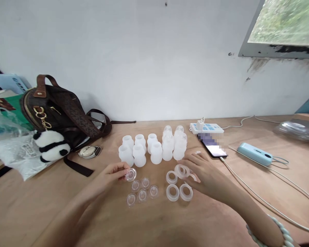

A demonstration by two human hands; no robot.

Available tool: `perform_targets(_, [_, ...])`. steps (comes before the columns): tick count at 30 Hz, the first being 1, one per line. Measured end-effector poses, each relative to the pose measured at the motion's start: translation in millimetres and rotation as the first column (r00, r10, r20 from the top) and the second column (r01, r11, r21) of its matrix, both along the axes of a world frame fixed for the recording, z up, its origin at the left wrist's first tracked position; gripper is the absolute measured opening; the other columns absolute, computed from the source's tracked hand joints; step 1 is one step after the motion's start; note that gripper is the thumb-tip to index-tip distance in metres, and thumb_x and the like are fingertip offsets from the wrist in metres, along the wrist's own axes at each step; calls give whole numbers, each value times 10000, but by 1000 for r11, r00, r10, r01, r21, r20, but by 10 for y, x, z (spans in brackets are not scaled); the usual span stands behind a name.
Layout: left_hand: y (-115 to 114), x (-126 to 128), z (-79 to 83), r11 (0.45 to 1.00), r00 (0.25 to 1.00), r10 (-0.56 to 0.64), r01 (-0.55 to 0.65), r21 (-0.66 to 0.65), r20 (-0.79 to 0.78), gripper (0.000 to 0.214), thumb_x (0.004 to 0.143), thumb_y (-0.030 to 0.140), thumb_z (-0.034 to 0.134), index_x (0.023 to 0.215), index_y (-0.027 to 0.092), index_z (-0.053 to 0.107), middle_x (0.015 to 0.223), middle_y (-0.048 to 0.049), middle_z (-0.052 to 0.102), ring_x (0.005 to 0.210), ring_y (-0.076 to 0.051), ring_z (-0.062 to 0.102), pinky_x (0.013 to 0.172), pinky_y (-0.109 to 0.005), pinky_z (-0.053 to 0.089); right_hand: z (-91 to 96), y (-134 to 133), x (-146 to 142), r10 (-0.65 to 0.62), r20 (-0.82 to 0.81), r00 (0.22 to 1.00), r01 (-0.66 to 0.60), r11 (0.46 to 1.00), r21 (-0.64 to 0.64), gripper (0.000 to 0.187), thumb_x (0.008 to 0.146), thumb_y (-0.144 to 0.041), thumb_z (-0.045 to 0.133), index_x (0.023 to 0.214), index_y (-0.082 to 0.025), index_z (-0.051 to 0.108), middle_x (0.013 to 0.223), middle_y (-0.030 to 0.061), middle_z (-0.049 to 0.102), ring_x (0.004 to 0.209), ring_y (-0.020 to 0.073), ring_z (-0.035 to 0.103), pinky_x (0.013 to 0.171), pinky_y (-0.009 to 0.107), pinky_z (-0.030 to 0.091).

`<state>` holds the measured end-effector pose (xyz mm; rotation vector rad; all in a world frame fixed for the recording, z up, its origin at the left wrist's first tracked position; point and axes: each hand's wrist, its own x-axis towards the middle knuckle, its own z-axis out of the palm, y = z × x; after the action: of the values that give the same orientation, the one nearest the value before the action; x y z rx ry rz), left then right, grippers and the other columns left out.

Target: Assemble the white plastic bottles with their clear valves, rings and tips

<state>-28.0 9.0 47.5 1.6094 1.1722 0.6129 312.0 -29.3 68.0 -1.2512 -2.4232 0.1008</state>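
Note:
My left hand (118,171) pinches a clear bottle nipple (130,174) by its edge, just above the table. Several more clear nipples (142,195) lie on the wood below it. On the right, my right hand (202,171) has its fingers and thumb about a translucent collar ring (180,171), which looks raised off the table. Other collar rings (172,192) lie close around it, one partly hidden by the fingers. Behind both hands stand several frosted white baby bottles (156,153), open at the top. Bottles at the right end carry clear domed caps (167,131).
A brown backpack (64,106) with a panda charm (51,145) and a plastic bag (18,151) occupy the left. A mouse-like device (89,151) lies nearby. Rightward are a power strip (208,128), a charging phone (212,145), a blue device (254,154) and cables.

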Motion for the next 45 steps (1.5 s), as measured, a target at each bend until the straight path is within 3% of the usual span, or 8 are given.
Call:
perform_targets(5, [74, -161, -197, 995, 974, -90, 97, 24, -208, 375, 862, 558, 483, 755, 203, 542, 695, 21, 512, 672, -168, 474, 659, -288, 384, -32, -269, 70, 4, -36, 999, -17, 937, -349, 202, 832, -153, 619, 1022, -213, 587, 1061, 62, 652, 901, 216, 651, 758, 342, 550])
perform_targets(8, [79, -206, -237, 994, 957, -91, 102, 27, -275, 372, 872, 536, 481, 736, 198, 557, 706, 9, 540, 685, -180, 500, 663, -292, 388, -45, -372, 92, 50, -56, 997, -69, 899, -433, 160, 802, -149, 618, 942, -220, 586, 1028, 46, 650, 934, 218, 630, 784, 338, 543])
perform_targets(15, [39, -243, -205, 992, 892, -35, 85, 90, -451, 344, 891, 486, 465, 790, 195, 618, 740, -13, 599, 728, -212, 535, 677, -305, 381, -180, -317, 36, 95, -23, 995, -95, 896, -433, 144, 764, -160, 645, 895, -194, 595, 988, 66, 639, 995, 258, 573, 836, 395, 519])
perform_targets(20, [25, -221, -187, 990, 865, -22, 89, 109, -502, 352, 901, 476, 431, 797, 196, 618, 746, -20, 613, 732, -219, 546, 675, -310, 392, -148, -245, -15, 133, -16, 991, -130, 922, -366, 162, 776, -177, 648, 929, -213, 614, 1018, 63, 658, 1048, 265, 579, 937, 420, 492])
perform_targets(28, [-15, -151, -107, 989, 854, -10, 86, 122, -520, 340, 880, 460, 423, 740, 200, 592, 738, -22, 602, 736, -225, 555, 690, -313, 405, -58, -285, 111, 49, 6, 999, -43, 935, -353, 165, 812, -179, 640, 966, -228, 608, 1054, 60, 659, 1047, 261, 607, 913, 418, 528])
perform_targets(40, [-41, -108, -75, 989, 850, 4, 76, 130, -527, 310, 865, 425, 419, 701, 205, 561, 731, -34, 608, 724, -240, 552, 675, -321, 386, -65, -301, 25, 110, -10, 994, -106, 928, -356, 228, 787, -145, 657, 985, -238, 594, 1028, 42, 656, 1003, 243, 627, 852, 380, 554])
perform_targets(45, [-40, -100, -88, 987, 856, 13, 72, 144, -517, 293, 862, 401, 432, 695, 206, 574, 708, -26, 610, 698, -231, 555, 656, -314, 384, -82, -213, 10, 50, 22, 998, -43, 966, -255, 215, 850, -164, 635, 1052, -224, 597, 1099, 73, 660, 1029, 260, 624, 842, 399, 550])
